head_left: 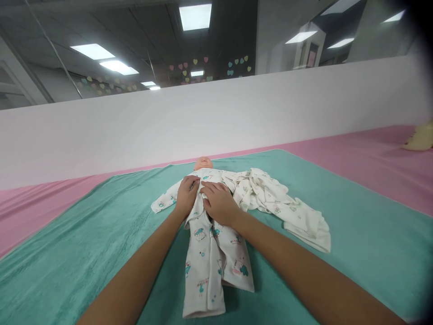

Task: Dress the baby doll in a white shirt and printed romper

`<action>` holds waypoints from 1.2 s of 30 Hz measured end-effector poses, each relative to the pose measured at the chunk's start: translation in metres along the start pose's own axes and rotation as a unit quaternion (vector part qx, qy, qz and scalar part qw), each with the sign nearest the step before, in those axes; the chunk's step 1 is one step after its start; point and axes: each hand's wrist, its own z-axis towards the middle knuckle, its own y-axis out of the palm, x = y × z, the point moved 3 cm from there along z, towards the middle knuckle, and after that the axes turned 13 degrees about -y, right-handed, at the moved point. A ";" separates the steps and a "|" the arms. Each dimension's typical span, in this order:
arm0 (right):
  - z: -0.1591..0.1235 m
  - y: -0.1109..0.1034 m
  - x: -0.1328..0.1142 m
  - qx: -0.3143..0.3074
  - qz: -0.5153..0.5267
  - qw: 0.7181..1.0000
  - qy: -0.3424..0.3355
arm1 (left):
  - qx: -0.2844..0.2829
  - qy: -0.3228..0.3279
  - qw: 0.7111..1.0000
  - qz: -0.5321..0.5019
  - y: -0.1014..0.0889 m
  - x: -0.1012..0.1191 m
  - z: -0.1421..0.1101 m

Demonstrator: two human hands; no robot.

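Note:
A baby doll [203, 163] lies on its back, dressed in a white printed baby top [165, 198]. My left hand [187, 195] is closed at the middle of the chest, its fingers pinching the top's front edge. Beside it, my right hand [220, 201] rests on the other half of the front, fingers stretched out and thumb apart. White printed baby pants [204, 266] extend from under the top toward me, one leg reaching farther than the other. Both hands hide much of the top's front and its fastening.
A second white printed garment [270, 194] lies crumpled to the right, against the doll's side. Beneath everything spreads a teal blanket [101, 239] over a pink sheet [365, 158]. A white low wall [203, 122] stands behind, and a yellowish object [420, 137] sits at far right.

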 end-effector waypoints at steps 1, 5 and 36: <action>0.000 0.000 0.000 0.000 0.000 1.000 0.000 | 0.001 0.002 1.000 0.005 0.000 0.000 0.000; 0.000 0.000 0.000 0.001 0.002 1.000 0.001 | -0.004 0.004 1.000 0.023 0.000 0.001 -0.001; -0.001 0.003 0.003 0.020 0.001 1.000 -0.010 | 0.006 0.023 0.998 0.066 0.001 -0.006 0.002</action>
